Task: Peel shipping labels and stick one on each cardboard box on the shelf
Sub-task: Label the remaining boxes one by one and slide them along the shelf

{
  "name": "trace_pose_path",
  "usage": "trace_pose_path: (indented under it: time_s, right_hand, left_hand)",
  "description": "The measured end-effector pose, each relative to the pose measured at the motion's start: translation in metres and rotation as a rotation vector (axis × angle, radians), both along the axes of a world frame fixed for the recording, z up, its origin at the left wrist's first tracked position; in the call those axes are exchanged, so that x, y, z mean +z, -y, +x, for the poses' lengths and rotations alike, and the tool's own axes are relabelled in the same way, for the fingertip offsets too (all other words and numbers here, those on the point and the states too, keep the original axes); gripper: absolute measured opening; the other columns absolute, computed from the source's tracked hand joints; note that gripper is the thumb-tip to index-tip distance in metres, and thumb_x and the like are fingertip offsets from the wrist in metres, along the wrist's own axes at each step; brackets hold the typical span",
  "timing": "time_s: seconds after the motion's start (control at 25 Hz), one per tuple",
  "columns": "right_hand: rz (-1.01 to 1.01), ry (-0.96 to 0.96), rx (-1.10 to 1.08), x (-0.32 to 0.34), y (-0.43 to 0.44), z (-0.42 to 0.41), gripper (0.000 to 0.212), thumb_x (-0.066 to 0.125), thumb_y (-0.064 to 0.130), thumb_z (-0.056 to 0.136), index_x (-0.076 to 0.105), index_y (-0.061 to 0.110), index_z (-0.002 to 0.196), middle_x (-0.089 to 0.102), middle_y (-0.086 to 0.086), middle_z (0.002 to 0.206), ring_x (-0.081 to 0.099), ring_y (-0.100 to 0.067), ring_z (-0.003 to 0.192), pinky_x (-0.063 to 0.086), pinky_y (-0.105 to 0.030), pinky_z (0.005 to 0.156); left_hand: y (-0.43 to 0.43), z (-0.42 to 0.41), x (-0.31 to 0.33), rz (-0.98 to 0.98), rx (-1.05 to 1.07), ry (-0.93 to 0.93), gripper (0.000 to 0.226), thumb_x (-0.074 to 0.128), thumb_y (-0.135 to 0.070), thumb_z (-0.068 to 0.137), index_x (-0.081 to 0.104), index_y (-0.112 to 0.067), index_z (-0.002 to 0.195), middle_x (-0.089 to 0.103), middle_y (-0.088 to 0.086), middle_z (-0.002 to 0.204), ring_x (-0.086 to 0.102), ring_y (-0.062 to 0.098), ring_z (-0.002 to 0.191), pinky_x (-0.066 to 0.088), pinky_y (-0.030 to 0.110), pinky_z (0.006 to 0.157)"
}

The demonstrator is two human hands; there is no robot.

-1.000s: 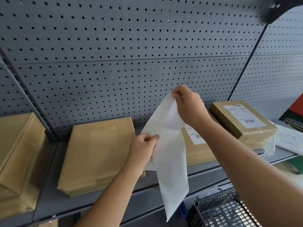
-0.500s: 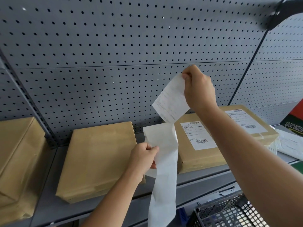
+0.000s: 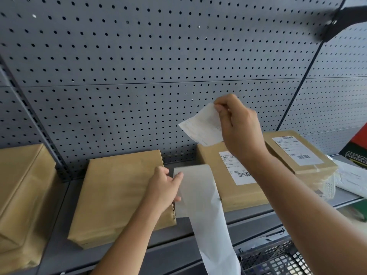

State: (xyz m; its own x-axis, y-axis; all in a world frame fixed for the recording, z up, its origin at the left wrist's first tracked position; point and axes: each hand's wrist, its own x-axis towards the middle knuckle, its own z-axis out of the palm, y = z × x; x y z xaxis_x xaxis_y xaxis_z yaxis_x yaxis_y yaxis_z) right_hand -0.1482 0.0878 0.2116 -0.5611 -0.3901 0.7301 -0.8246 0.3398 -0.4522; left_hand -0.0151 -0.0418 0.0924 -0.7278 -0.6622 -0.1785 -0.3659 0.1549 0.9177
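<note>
Two boxes remain bare — the far-left box (image 3: 21, 199) and the unlabelled box (image 3: 119, 197) beside it. The left hand (image 3: 165, 188) pinches the white backing strip (image 3: 200, 205); the right hand (image 3: 238, 128) pinches a freed, slightly curled shipping label (image 3: 202, 126) above the shelf (image 3: 248, 215). Rightward, two labelled boxes (image 3: 234, 175) — done.

The right hand (image 3: 241, 128) pinches a peeled label (image 3: 201, 127) at its 1 o'clock corner, above the shelf (image 3: 248, 214). The left hand (image 3: 165, 187) grips the backing strip (image 3: 200, 199), between a bare box (image 3: 119, 193) and a labelled box (image 3: 228, 187).
</note>
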Motion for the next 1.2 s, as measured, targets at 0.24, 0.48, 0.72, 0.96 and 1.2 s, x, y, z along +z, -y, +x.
trace_pose_path:
  time_s: [0.24, 0.48, 0.72, 0.96, 1.2]
  right_hand:
    - [0.074, -0.084, 0.119, -0.071, 0.001, 0.044, 0.012, 0.051, 0.010, 0.097, 0.063, 0.011, 0.099, 0.067, 0.002, 0.087, 0.058, -0.020, 0.069, 0.050, -0.039, 0.056]
    - [0.195, -0.136, 0.232, -0.104, -0.001, 0.060, 0.018, 0.050, 0.013, 0.097, 0.066, 0.016, 0.104, 0.066, 0.003, 0.089, 0.059, -0.021, 0.068, 0.050, -0.039, 0.048]
    - [0.098, 0.625, 0.345, -0.173, -0.040, 0.059, 0.040, 0.041, 0.043, 0.099, 0.047, 0.033, 0.137, 0.049, 0.014, 0.142, 0.042, -0.002, 0.136, 0.037, -0.036, 0.113]
    - [-0.165, 1.078, 0.402, -0.146, -0.010, 0.047, 0.032, 0.054, 0.041, 0.099, 0.056, 0.031, 0.129, 0.069, 0.003, 0.124, 0.067, -0.018, 0.114, 0.053, -0.051, 0.097]
    - [-0.129, 1.030, 0.357, -0.117, 0.025, 0.055, 0.012, 0.060, 0.022, 0.099, 0.065, 0.017, 0.108, 0.078, 0.000, 0.097, 0.075, -0.020, 0.091, 0.059, -0.051, 0.085]
  left_hand:
    - [-0.005, -0.003, 0.014, 0.367, 0.117, -0.318, 0.041, 0.053, -0.047, 0.101, 0.059, -0.007, 0.100, 0.065, 0.010, 0.101, 0.071, 0.022, 0.082, 0.063, 0.033, 0.064]
    - [0.002, 0.008, 0.018, 0.650, -0.044, -0.265, 0.038, 0.057, -0.031, 0.103, 0.066, 0.004, 0.113, 0.075, 0.012, 0.079, 0.071, 0.022, 0.065, 0.064, 0.038, 0.072]
    - [0.022, 0.013, -0.013, 0.257, 0.192, -0.168, 0.015, 0.057, -0.005, 0.099, 0.059, -0.016, 0.109, 0.074, 0.007, 0.108, 0.072, 0.020, 0.093, 0.061, 0.036, 0.077]
    - [0.018, 0.025, -0.006, 0.231, 0.137, -0.310, 0.024, 0.068, -0.009, 0.094, 0.060, -0.021, 0.113, 0.078, 0.003, 0.097, 0.076, 0.018, 0.087, 0.060, 0.038, 0.068]
    - [0.036, 0.041, -0.003, 0.228, 0.186, -0.317, 0.020, 0.076, -0.019, 0.090, 0.066, -0.014, 0.106, 0.081, 0.003, 0.094, 0.078, 0.021, 0.085, 0.063, 0.047, 0.077]
